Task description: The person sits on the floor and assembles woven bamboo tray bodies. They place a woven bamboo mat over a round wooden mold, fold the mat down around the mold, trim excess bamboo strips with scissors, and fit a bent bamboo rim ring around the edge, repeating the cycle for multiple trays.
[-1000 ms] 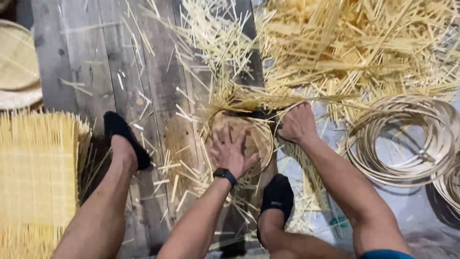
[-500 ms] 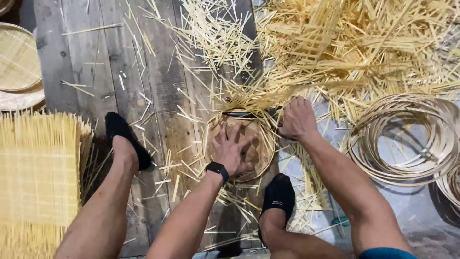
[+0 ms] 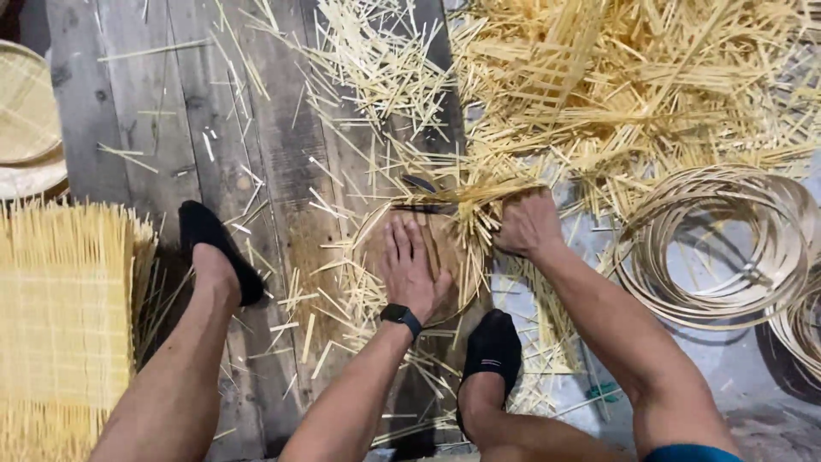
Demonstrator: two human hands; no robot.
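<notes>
While both hands work low on the plank floor:
left hand point(image 3: 412, 272): flat, fingers spread, pressing small round woven basket point(image 3: 445, 248)
right hand point(image 3: 526, 224): closed around bamboo strip bundle point(image 3: 466, 195) at basket's upper right rim
coiled hoops point(image 3: 718, 244): right, apart
woven mat point(image 3: 60, 316): far left

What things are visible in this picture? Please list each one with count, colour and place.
round woven piece: one, brown-yellow, centre, under the hands
loose strips: many, pale yellow, heaped at top right and scattered over the floor
coiled hoops: one stack, part of another at the edge, pale yellow, right
woven mat: one, yellow, lower left
round trays: two stacked, yellow, upper left
plank floor: grey wood, left and centre
socks: two, black, on the feet
watch: one, black, left wrist
left hand: flat on the woven piece
right hand: closed on strips at its rim
</notes>
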